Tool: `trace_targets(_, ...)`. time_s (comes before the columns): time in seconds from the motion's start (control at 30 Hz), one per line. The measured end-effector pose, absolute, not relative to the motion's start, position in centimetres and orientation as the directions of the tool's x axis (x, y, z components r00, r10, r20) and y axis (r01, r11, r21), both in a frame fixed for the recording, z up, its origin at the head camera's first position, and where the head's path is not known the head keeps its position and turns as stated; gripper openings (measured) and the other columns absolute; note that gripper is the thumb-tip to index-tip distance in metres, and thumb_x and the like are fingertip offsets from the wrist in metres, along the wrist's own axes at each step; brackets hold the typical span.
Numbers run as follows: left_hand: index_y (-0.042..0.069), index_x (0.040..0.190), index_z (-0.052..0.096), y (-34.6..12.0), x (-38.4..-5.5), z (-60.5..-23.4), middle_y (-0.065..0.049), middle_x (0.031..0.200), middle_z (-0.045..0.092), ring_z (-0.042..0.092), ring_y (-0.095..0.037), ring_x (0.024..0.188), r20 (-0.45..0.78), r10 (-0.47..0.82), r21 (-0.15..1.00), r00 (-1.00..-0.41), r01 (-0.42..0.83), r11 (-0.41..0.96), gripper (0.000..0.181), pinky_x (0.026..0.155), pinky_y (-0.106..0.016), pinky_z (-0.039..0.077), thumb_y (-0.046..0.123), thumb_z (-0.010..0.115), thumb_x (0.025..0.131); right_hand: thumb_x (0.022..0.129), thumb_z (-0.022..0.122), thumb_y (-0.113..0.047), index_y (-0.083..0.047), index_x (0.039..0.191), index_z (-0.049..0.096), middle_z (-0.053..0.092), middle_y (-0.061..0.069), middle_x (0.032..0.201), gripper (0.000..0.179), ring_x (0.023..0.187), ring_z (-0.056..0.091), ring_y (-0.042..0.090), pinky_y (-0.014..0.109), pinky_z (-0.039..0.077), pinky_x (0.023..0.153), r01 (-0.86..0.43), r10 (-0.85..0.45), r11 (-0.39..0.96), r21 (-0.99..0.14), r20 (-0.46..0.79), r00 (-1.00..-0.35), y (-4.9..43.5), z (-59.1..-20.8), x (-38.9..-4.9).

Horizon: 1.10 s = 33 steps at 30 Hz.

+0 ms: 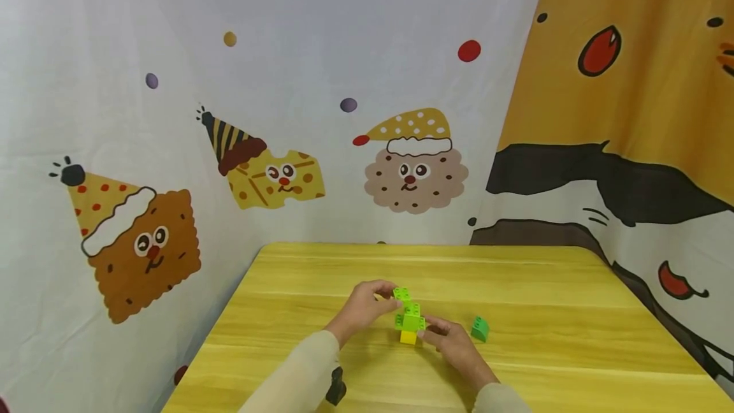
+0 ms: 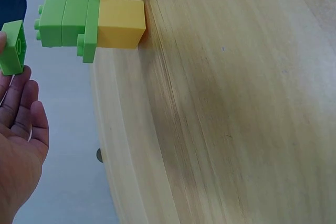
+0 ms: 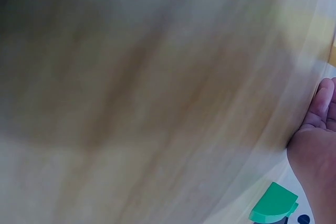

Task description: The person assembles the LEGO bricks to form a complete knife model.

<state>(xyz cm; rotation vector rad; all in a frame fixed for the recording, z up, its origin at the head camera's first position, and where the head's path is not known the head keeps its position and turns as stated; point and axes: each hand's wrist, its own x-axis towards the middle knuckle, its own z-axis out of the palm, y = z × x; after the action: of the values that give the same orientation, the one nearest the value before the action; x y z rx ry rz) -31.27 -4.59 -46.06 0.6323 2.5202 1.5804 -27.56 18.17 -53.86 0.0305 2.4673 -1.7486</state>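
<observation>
My left hand [image 1: 362, 306] pinches a light green toy building brick [image 2: 13, 48], its hollow underside showing in the left wrist view. That brick is held apart from a small stack of bricks, just beyond its studded top. The stack has a yellow block [image 2: 121, 23] at the bottom, a wider flat green brick [image 2: 91, 29] over it, and light green bricks [image 2: 63, 22] on top. My right hand [image 1: 454, 344] holds the stack at its right side, thumb and fingers at the flat green brick. In the right wrist view, only part of the right hand [image 3: 317, 140] shows.
A darker green curved brick [image 1: 480, 329] lies on the wooden table [image 1: 533, 285], right of my right hand. A small black object [image 1: 336, 387] shows beside the left sleeve [image 1: 304, 368]. A printed cloth [image 1: 321, 30] hangs behind the table's far edge.
</observation>
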Motion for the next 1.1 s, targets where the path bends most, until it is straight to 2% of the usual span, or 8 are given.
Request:
trace_targets(0.17,0.019,0.117,0.071,-4.1,-31.5,-46.1,0.007,0.107,0.065,0.056,-0.021,0.103,0.125,0.402,0.885,-0.907,0.286,0.369,0.026,0.081,-0.036,0.051,0.029,0.072,0.094,0.09,0.073,-0.036,-0.004,0.134,0.062,0.067,0.008,0.116,0.056,0.099,0.059,0.022,0.035,0.047,0.075,0.076,-0.058,0.328,-0.942,-0.1,-0.993,18.3,-54.0,-27.6)
trace_targets(0.5,0.014,0.126,0.068,-3.2,-31.6,-46.5,0.004,0.116,0.065,0.056,-0.023,0.109,0.101,0.427,0.864,-0.899,0.292,0.41,0.035,0.087,-0.041,0.05,0.029,0.071,0.094,0.09,0.073,-0.037,-0.004,0.134,0.062,0.067,0.011,0.117,0.056,0.102,0.06,0.024,0.037,0.049,0.077,0.04,-0.096,0.317,-0.947,-0.074,-0.993,18.4,-53.9,-27.6)
trace_targets(0.87,0.016,0.127,0.067,-3.2,-31.7,-46.9,0.009,0.113,0.064,0.056,-0.017,0.107,0.079,0.455,0.845,-0.887,0.302,0.441,0.036,0.085,-0.038,0.05,0.032,0.069,0.095,0.09,0.074,-0.036,-0.005,0.135,0.061,0.067,0.01,0.117,0.057,0.103,0.06,0.024,0.038,0.05,0.078,0.035,-0.111,0.305,-0.952,-0.072,-0.991,18.6,-53.8,-27.6)
trace_targets(1.1,0.019,0.121,0.07,-3.4,-31.7,-46.7,0.011,0.109,0.065,0.056,-0.018,0.105,0.076,0.488,0.841,-0.87,0.319,0.437,0.028,0.082,-0.035,0.05,0.028,0.07,0.095,0.09,0.073,-0.036,-0.004,0.135,0.061,0.067,0.009,0.115,0.056,0.101,0.06,0.023,0.036,0.049,0.077,0.036,-0.115,0.299,-0.953,-0.074,-0.991,18.7,-53.8,-27.6)
